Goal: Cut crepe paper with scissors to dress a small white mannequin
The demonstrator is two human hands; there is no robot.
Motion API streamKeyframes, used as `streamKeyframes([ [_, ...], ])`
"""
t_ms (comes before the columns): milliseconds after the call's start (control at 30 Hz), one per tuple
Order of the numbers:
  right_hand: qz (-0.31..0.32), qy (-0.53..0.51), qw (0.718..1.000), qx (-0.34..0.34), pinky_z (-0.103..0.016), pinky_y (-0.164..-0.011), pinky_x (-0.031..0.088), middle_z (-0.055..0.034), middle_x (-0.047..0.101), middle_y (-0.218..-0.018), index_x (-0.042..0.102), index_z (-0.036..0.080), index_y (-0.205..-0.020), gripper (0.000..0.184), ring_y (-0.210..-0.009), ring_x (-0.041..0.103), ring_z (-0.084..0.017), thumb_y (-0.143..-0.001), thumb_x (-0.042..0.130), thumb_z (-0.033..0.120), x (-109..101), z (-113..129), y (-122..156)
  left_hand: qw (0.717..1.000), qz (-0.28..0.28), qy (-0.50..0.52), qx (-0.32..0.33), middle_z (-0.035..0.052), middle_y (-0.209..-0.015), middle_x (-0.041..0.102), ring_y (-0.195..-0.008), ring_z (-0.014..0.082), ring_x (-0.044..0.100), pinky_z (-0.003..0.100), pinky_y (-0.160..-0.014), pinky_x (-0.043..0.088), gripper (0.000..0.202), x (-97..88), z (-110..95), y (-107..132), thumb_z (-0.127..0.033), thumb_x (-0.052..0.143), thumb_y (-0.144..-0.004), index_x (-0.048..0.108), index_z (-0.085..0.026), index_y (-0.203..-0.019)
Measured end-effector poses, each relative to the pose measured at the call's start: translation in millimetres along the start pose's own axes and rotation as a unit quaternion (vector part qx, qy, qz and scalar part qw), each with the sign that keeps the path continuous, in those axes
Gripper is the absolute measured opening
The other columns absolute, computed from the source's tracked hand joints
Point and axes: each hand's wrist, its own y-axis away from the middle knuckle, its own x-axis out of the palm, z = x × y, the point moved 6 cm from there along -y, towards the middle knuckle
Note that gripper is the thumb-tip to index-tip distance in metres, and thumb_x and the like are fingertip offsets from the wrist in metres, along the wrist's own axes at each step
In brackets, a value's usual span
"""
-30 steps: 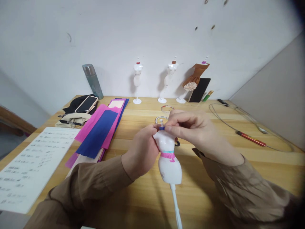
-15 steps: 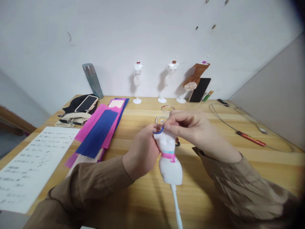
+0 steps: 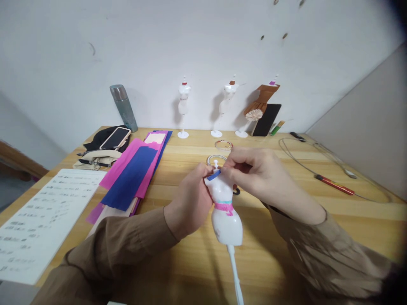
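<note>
Mannequin (image 3: 224, 214), a small white doll-size bust on a thin white pole (image 3: 235, 277), is being held above the wooden counter (image 3: 318, 220), close to the person and in the middle of the view. The left hand (image 3: 189, 203) is closing around its upper back and shoulder, gripping it from the left side. The right hand (image 3: 254, 176) is pinching a small blue band (image 3: 214, 174) at the neck, just under the little white peg on top; the fingers are closed on it. A pink and light-blue strip (image 3: 223, 206) is sitting around the waist.

The bust is looking like hard, smooth plastic, so I judge it is light and stiff but a little slippery; the torso is the good place to hold, because the pole is looking thin and could bend or snap. The blue band is probably soft and very light, easy to lose from the fingertips.

The foot of the pole is being cut off by the lower edge of the picture. The fingers are hiding most of the band, so I cannot tell if it is a ring or a flat strip. Farther back, three similar busts (image 3: 183, 103) are standing near the wall, beside coloured paper sheets (image 3: 133, 173) and a printed page (image 3: 38, 220) whose text is too blurred to read.
</note>
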Motion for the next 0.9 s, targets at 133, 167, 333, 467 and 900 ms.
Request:
streamKeyframes([
  [133, 0.002, -0.005, 1.000, 0.010, -0.025, -0.048, 0.034, -0.0011, 0.053, -0.056, 0.058, 0.019, -0.055, 0.019, -0.053, 0.048, -0.012, -0.074, 0.062, 0.018, -1, -2, 0, 0.999, 0.037, -0.011, 0.021, 0.0066, -0.077, 0.061, -0.083, 0.0230, 0.062, 0.036, -0.079, 0.050, 0.010, 1.0, -2, 1, -0.026, 0.057, -0.078, 0.057, -0.017, -0.075],
  [167, 0.004, -0.014, 1.000, 0.014, -0.025, -0.048, 0.035, -0.0010, 0.053, -0.056, 0.058, 0.019, -0.056, 0.019, -0.053, 0.048, -0.012, -0.074, 0.062, 0.019, -2, -2, 0, 0.999, 0.043, -0.019, 0.026, 0.0061, -0.076, 0.060, -0.084, 0.0227, 0.062, 0.036, -0.079, 0.050, 0.007, 0.6, -2, 2, -0.023, 0.058, -0.075, 0.058, -0.016, -0.074],
  [333, 0.044, -0.081, 0.995, 0.027, -0.024, -0.046, 0.036, -0.0007, 0.057, -0.055, 0.061, 0.018, -0.059, 0.019, -0.048, 0.049, -0.011, -0.076, 0.066, 0.023, -7, -3, 0, 0.997, 0.043, -0.062, 0.014, 0.0065, -0.074, 0.061, -0.083, 0.0225, 0.062, 0.035, -0.078, 0.049, 0.010, -3.7, 0, 3, -0.012, 0.057, -0.065, 0.062, -0.014, -0.074],
  [467, 0.043, -0.112, 0.992, 0.034, -0.024, -0.045, 0.036, 0.0000, 0.056, -0.052, 0.060, 0.017, -0.058, 0.024, -0.047, 0.048, -0.010, -0.077, 0.070, 0.029, -11, -6, -2, 0.999, 0.017, -0.038, 0.034, 0.0062, -0.078, 0.064, -0.083, 0.0235, 0.064, 0.037, -0.077, 0.049, 0.022, -7.9, -1, 3, -0.014, 0.060, -0.063, 0.061, -0.016, -0.086],
  [900, 0.042, -0.175, 0.982, 0.056, -0.025, -0.047, 0.043, 0.0008, 0.055, -0.054, 0.063, 0.018, -0.062, 0.023, -0.048, 0.053, -0.012, -0.076, 0.071, 0.035, -3, -10, -5, 0.994, 0.009, -0.092, 0.064, 0.0006, -0.080, 0.061, -0.069, 0.0156, 0.061, 0.029, -0.064, 0.043, 0.029, -10.7, -4, 1, -0.017, 0.069, -0.069, 0.045, -0.020, -0.085],
])
